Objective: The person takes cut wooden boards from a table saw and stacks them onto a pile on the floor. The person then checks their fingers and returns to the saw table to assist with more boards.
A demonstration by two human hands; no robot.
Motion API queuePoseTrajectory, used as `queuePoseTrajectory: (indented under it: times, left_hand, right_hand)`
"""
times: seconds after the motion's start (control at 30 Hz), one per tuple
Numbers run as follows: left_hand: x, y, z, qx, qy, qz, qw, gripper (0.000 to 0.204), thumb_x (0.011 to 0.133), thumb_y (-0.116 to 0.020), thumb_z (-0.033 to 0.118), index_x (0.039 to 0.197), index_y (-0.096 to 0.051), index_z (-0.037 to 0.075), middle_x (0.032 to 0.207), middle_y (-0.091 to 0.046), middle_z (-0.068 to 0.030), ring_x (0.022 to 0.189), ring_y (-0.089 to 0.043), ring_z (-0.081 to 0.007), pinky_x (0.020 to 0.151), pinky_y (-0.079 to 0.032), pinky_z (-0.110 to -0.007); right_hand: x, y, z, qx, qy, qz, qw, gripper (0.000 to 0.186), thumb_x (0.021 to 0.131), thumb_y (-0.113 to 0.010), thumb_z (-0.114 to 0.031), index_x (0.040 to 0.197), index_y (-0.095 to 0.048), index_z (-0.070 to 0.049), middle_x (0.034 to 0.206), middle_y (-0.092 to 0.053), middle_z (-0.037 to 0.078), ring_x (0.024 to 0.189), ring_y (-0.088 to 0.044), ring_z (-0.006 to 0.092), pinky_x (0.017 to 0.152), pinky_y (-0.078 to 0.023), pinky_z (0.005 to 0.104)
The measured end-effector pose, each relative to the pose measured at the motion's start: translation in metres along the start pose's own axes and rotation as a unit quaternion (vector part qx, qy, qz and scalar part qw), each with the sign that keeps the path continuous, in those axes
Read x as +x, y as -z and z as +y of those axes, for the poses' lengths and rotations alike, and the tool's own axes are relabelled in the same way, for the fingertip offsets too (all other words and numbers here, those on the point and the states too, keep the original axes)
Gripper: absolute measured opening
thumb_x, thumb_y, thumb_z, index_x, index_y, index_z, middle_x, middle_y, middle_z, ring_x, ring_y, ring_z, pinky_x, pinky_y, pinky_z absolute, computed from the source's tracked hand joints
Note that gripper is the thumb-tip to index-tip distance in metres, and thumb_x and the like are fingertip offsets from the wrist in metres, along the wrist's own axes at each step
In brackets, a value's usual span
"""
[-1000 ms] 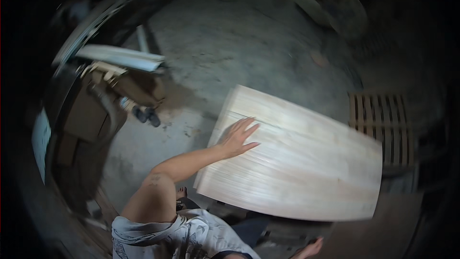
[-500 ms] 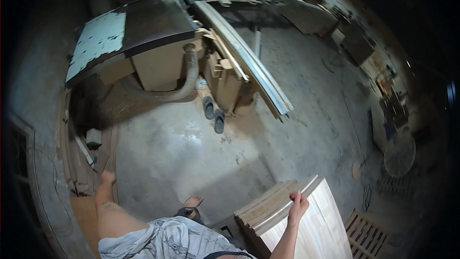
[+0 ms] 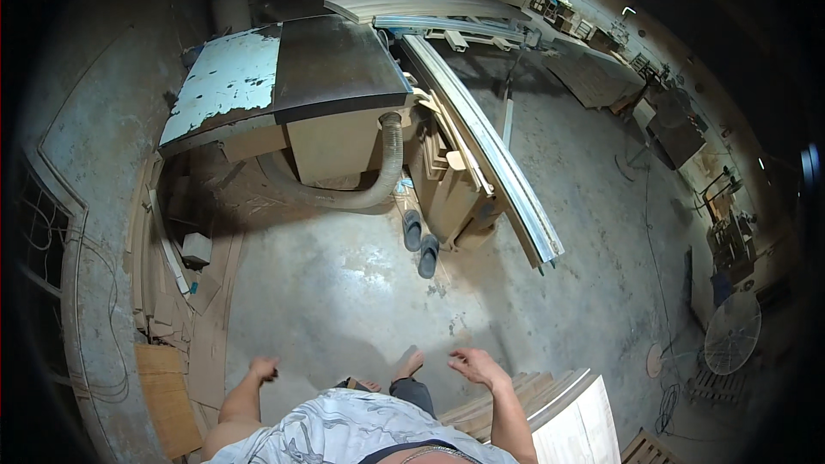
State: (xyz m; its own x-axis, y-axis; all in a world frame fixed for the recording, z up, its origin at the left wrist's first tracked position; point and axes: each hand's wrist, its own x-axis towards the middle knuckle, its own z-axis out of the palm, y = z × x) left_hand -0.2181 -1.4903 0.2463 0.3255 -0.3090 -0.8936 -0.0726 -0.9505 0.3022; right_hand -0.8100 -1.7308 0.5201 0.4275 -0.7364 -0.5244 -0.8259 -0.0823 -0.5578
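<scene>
Pale wood boards (image 3: 550, 399) just right of your right hand (image 3: 475, 367), fingers spread, empty; left hand (image 3: 263, 369) loosely curled.

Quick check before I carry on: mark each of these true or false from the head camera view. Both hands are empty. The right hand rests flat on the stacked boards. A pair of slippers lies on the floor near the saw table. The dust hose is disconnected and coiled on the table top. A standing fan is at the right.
1. Both hands are empty: true. The left hand and right hand hold nothing.
2. Right hand flat on the stacked boards: false. It is raised above them, fingers spread.
3. Slippers on the floor near the saw table: true.
4. Dust hose coiled on the table top: false. It hangs below the table and curves along the floor.
5. Standing fan at the right: true.
</scene>
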Motion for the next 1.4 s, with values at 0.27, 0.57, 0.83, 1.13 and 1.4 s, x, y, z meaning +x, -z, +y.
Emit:
queuePoseTrajectory:
  times: [0.27,0.57,0.83,1.13,1.4]
  left_hand:
    - [0.007,-0.059,0.198,-0.071,-0.046,0.043,0.995,0.034,0.097,-0.069,0.035,0.106,-0.07,0.002,0.083,-0.071,-0.0084,0.064,-0.069,-0.022,0.054,-0.054,-0.036]
    - [-0.01,-0.076,0.305,-0.051,-0.186,-0.031,0.981,0.037,0.094,-0.074,0.035,0.106,-0.071,0.001,0.084,-0.071,-0.0058,0.068,-0.069,-0.0161,0.058,-0.054,-0.029]
    - [0.089,0.011,0.259,-0.08,0.004,0.002,0.997,0.036,0.097,-0.07,0.033,0.104,-0.07,-0.002,0.087,-0.072,-0.0126,0.067,-0.07,-0.022,0.054,-0.055,-0.036]
    - [0.138,0.147,0.317,-0.185,0.023,0.039,0.982,0.03,0.098,-0.069,0.027,0.099,-0.068,-0.004,0.079,-0.068,-0.0116,0.06,-0.066,-0.0212,0.047,-0.052,-0.035]
    - [0.185,0.183,0.416,-0.242,-0.012,0.085,0.967,0.032,0.098,-0.069,0.029,0.106,-0.068,-0.002,0.088,-0.07,-0.0117,0.068,-0.069,-0.0201,0.051,-0.055,-0.033]
  right_hand:
    - [0.0,0.079,0.101,0.036,-0.055,0.212,0.975,0.045,0.092,-0.072,-0.035,0.123,-0.069,-0.003,0.113,-0.073,0.022,0.103,-0.071,0.0359,0.092,-0.056,0.0424]
    - [0.103,0.083,0.115,-0.03,-0.08,0.085,0.993,0.051,0.092,-0.071,-0.043,0.123,-0.07,-0.003,0.117,-0.072,0.022,0.105,-0.072,0.0343,0.092,-0.056,0.0407]
    - [0.266,0.109,-0.041,0.033,0.027,-0.008,0.999,0.052,0.092,-0.07,-0.042,0.124,-0.068,-0.002,0.118,-0.07,0.025,0.11,-0.069,0.0355,0.095,-0.055,0.0427]
    - [0.398,0.116,-0.187,-0.01,0.055,-0.027,0.998,0.053,0.096,-0.066,-0.043,0.127,-0.067,-0.001,0.117,-0.072,0.022,0.099,-0.072,0.0348,0.089,-0.056,0.0426]
    - [0.492,0.166,-0.209,-0.081,0.044,-0.067,0.993,0.054,0.094,-0.068,-0.043,0.128,-0.066,-0.001,0.119,-0.07,0.024,0.11,-0.067,0.0381,0.096,-0.054,0.0444]
